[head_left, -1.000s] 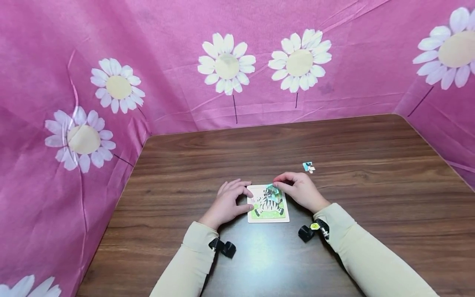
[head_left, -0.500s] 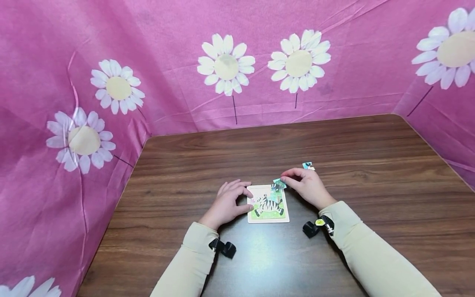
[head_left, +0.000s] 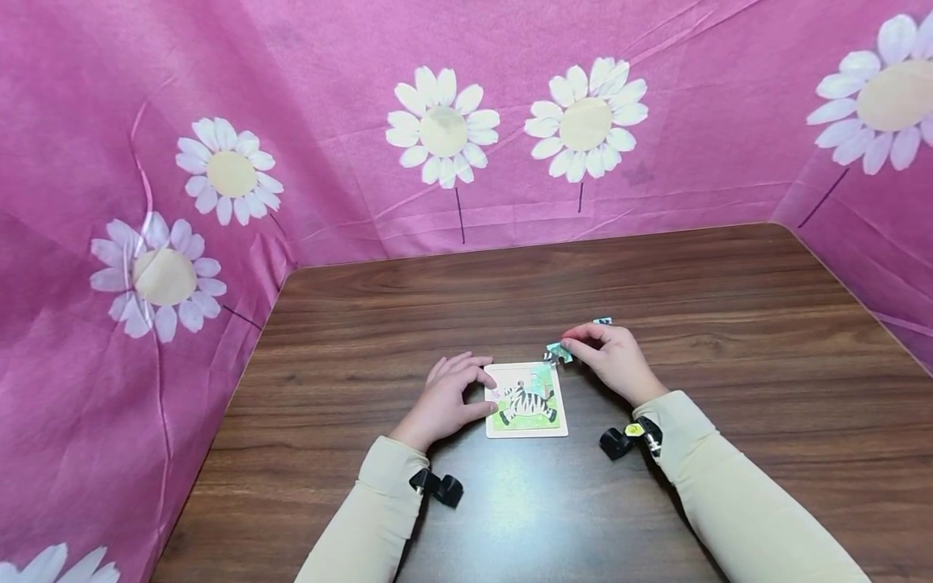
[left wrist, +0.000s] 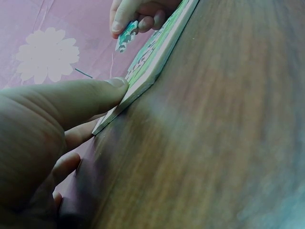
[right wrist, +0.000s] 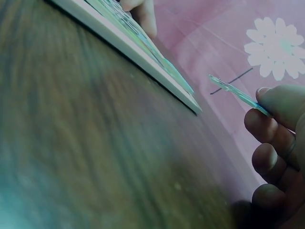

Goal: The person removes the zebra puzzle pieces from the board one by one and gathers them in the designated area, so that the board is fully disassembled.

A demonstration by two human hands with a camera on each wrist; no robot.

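Note:
A zebra jigsaw puzzle in a pale square frame [head_left: 526, 432] lies flat on the wooden table. My left hand [head_left: 450, 402] rests at its left side, thumb and index fingertips spread along the edge and touching it; the left wrist view shows the thumb [left wrist: 102, 95] laid on that edge. Past the puzzle's top right corner, my right hand [head_left: 612, 364] pinches a blue-green jigsaw piece [head_left: 559, 353] between thumb and index finger. In the right wrist view this piece [right wrist: 238, 93] is held in the air, apart from the frame, its thin side showing.
Another jigsaw piece [head_left: 602, 321] lies on the table [head_left: 408, 308] behind my right hand, mostly hidden by it. Pink cloth [head_left: 328, 121] with large daisies hangs around the table's back and sides. A black wrist camera sits on each cuff.
My right hand has carried the jigsaw piece from above the puzzle's top right part out beyond the corner, rightward and away. The piece has turned. My left hand has stayed put.

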